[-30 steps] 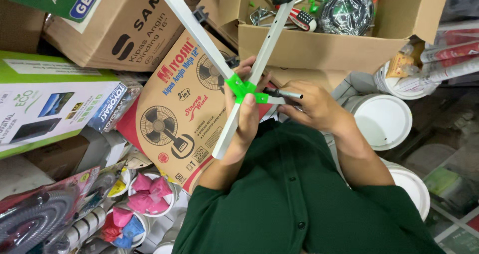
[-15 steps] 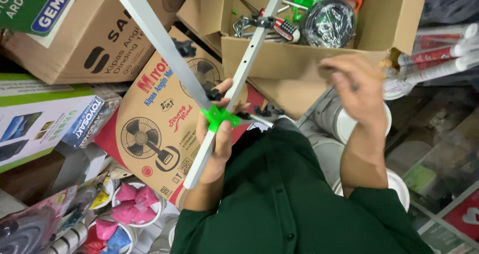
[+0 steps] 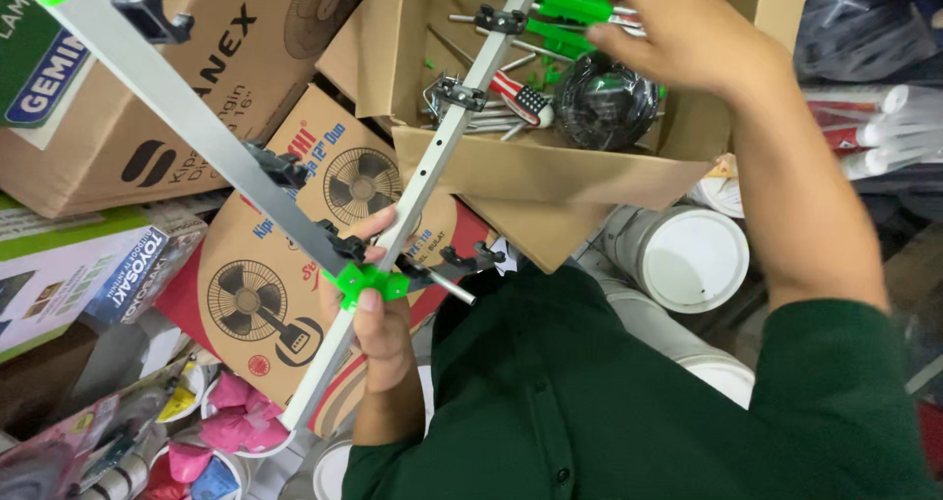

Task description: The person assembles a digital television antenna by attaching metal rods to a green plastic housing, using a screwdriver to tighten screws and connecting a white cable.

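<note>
Left hand (image 3: 378, 328) grips green hub (image 3: 368, 282) of crossed aluminium bars (image 3: 432, 161); bars run up-away; right hand (image 3: 678, 28), fingers spread, over the open cardboard box (image 3: 550, 171).

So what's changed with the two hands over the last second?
The right hand let go of the grey bars at the green hub and moved up and away into the open cardboard box, now over the parts inside; whether it grips anything there is unclear. The left hand stayed closed on the bars at the hub, crossed as before.
</note>
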